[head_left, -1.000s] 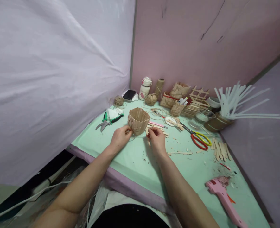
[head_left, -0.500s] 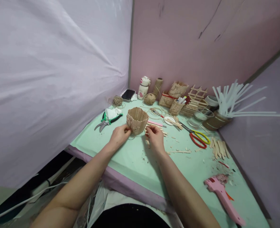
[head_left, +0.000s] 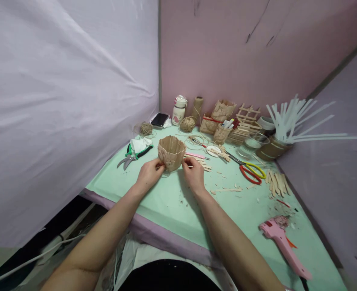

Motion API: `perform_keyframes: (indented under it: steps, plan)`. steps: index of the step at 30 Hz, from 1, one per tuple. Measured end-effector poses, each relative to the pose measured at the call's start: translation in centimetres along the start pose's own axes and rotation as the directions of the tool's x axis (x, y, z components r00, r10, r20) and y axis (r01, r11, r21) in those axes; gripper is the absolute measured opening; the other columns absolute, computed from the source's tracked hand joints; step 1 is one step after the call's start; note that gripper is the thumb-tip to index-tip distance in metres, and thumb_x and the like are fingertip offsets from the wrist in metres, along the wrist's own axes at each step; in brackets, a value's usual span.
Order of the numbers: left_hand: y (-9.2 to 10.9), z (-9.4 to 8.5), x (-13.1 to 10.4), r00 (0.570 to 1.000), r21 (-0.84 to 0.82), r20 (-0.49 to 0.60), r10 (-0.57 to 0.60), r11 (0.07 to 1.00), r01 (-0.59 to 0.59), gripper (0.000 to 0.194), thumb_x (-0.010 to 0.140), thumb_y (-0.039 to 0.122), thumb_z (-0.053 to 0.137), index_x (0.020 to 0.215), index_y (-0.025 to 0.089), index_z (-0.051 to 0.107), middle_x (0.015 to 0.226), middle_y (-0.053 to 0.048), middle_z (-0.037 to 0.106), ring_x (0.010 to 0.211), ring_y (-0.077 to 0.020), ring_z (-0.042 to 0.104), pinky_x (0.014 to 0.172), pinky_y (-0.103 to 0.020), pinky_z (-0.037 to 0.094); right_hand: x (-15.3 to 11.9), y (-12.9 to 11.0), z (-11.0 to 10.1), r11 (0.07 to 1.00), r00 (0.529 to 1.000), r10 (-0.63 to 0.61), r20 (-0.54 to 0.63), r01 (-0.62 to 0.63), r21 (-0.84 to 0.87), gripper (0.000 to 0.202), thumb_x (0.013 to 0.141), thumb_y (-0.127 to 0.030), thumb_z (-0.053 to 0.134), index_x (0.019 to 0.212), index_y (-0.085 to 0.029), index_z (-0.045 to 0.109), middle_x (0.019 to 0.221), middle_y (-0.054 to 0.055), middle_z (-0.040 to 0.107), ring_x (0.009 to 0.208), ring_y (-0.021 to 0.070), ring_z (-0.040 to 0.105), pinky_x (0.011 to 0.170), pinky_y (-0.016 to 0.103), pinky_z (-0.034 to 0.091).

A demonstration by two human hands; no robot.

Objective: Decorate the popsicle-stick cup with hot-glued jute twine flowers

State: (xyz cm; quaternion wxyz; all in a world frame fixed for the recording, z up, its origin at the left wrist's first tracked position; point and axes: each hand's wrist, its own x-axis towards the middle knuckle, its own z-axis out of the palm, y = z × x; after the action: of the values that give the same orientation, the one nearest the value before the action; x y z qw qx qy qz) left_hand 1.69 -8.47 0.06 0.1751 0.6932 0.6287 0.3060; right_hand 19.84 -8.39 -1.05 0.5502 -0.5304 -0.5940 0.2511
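Observation:
A light-brown wooden cup [head_left: 171, 154] with a jagged rim stands between my hands on the green-covered table [head_left: 163, 202]. My left hand [head_left: 150, 173] has its fingers pinched at the cup's lower left side, where a loop of thin twine shows below them. At the cup's lower right my right hand [head_left: 193, 171] is closed, thumb and forefinger pressed together close to the wall. What lies between those fingertips is too small to make out.
Green-handled pruners [head_left: 133, 155] lie left of the cup. Wooden sticks [head_left: 203, 162], scissors [head_left: 248, 169] and a pink glue gun [head_left: 284, 244] are to the right. A bottle [head_left: 179, 111], twine balls, wooden cups and a pot of white glue sticks [head_left: 272, 148] line the back.
My right hand has moved left and up, closer to the cup's right side. My left hand stays at the cup. The whole view has shifted slightly.

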Motion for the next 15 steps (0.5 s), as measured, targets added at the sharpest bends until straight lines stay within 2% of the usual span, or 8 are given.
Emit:
perform_keyframes:
  steps: [9,15]
  plan:
    - [-0.35,0.36,-0.05,0.999,-0.016,-0.034,0.042,0.999,-0.043,0.017,0.081,0.029,0.056,0.081,0.020,0.070,0.084,-0.005,0.075,0.078,-0.0209,0.067,0.071,-0.029,0.044,0.11,0.69,0.37,0.997,0.998,-0.058,0.012,0.059,-0.049,0.020,0.080,-0.022,0.050,0.083,-0.019,0.069,0.084,0.005,0.071,0.081,0.0198,0.063,0.076,0.031,0.048]
    - [-0.31,0.37,-0.21,0.997,-0.016,-0.047,0.053,0.998,-0.054,0.017,0.081,0.028,0.056,0.083,0.020,0.071,0.086,-0.005,0.075,0.078,-0.0207,0.067,0.071,-0.029,0.044,-0.03,0.85,0.33,0.997,0.998,-0.056,0.000,0.056,-0.043,0.016,0.080,-0.020,0.050,0.083,-0.019,0.066,0.081,0.003,0.070,0.076,0.0182,0.062,0.073,0.030,0.048]
